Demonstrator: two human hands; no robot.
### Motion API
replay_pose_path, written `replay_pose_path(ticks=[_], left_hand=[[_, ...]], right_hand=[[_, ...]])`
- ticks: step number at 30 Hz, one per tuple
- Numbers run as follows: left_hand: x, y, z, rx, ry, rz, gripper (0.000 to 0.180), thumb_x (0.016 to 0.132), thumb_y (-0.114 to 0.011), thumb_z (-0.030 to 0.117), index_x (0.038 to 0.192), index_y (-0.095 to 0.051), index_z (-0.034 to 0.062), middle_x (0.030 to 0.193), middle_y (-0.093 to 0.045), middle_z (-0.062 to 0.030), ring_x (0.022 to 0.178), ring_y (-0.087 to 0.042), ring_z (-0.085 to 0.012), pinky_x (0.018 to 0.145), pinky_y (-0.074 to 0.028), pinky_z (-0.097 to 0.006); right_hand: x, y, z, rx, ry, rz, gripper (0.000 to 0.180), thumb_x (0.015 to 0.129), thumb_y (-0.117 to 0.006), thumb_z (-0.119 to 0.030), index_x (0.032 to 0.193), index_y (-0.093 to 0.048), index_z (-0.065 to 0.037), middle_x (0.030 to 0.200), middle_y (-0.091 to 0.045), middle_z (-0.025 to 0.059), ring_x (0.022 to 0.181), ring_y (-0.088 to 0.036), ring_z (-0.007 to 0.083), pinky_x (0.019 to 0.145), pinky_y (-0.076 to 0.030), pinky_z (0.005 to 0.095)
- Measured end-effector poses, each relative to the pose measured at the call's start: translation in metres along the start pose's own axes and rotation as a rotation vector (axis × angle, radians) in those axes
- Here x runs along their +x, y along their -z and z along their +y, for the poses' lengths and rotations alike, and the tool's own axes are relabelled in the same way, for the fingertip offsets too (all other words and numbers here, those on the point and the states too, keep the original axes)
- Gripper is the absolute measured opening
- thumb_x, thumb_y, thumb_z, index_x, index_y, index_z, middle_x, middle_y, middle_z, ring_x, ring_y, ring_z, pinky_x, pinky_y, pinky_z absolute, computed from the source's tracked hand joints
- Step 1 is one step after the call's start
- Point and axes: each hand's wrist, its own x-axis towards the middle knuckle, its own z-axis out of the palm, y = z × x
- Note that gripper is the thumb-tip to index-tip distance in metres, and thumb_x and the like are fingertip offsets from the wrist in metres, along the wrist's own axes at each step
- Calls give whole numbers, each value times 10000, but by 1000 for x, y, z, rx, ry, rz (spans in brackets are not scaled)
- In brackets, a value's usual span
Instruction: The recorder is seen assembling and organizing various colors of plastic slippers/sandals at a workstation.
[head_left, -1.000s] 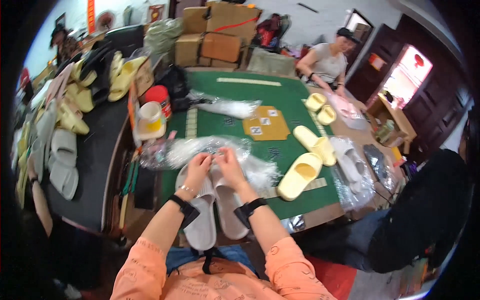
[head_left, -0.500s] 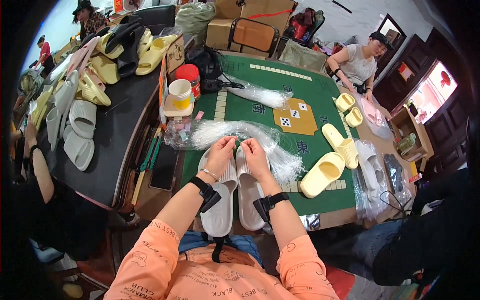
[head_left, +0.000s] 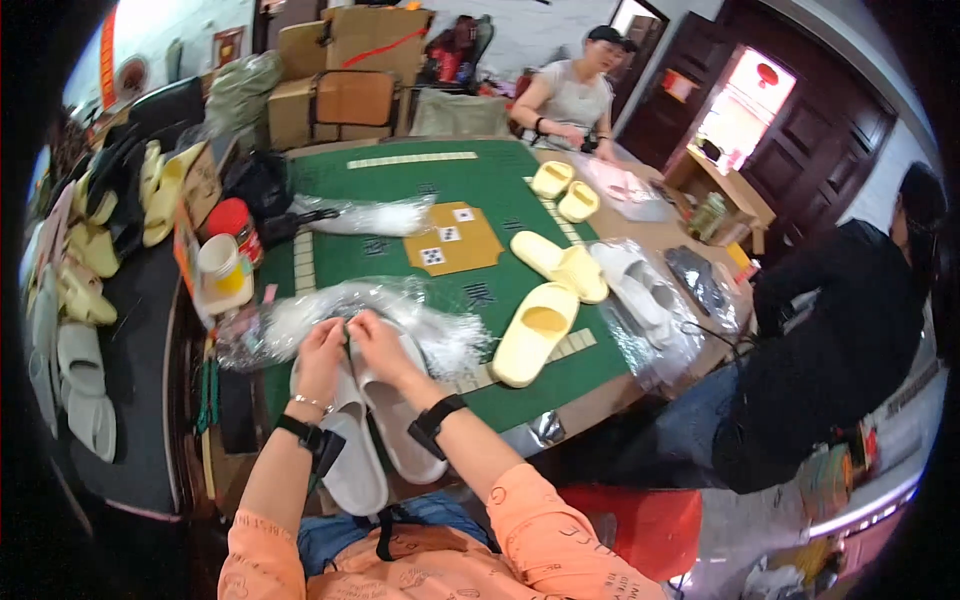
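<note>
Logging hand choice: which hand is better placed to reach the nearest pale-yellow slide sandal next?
Likely the right hand: the pale-yellow slide sandal lies off to its right, while the left hand is farther away. Both hands are close together over the grey slide sandals.

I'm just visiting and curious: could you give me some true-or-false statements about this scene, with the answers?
1. The left hand and right hand are close together over the pale grey backless slippers. True.
2. The large pale yellow slippers lie left of the hands. False: the large pale yellow slippers lie to their right.
3. The white-and-yellow round cup stands beside the red-lidded jar. True.
4. The thin strands in clear plastic beyond the hands are black. False: those strands are white.
5. Black straps circle both forearms. True.
</note>
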Motion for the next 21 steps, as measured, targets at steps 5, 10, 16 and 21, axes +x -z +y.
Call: replay_pose_path(ticks=[5,10,16,21], left_hand=[[3,-14,-5,-79,-12,-57,142,830,-542,137,933,-545,40,683,-491,34,503,-367,-14,441,-279,-153],[3,-9,-1,-59,21,-86,123,815,-567,146,879,-559,41,668,-504,21,491,-366,-16,441,-274,-154],[3,-7,2,0,39,-75,118,802,-579,139,873,-580,46,676,-518,31,524,-395,-22,468,-291,-152],[-1,-10,0,13,19,-54,125,811,-564,134,878,-588,31,704,-534,27,547,-409,-25,502,-329,-158]], right_hand=[[-1,11,5,152,-73,10,128,819,-508,-146,819,-489,-19,707,-518,45,652,-474,130,595,-399,261],[1,14,10,237,-115,-86,107,832,-505,-129,813,-494,-25,714,-491,-24,661,-418,53,587,-374,206],[3,7,21,312,-126,-100,95,828,-509,-119,826,-516,-24,733,-509,-15,674,-439,55,603,-378,200],[0,10,12,297,-158,-125,101,829,-509,-118,837,-528,-19,755,-534,3,692,-465,65,613,-389,208]])
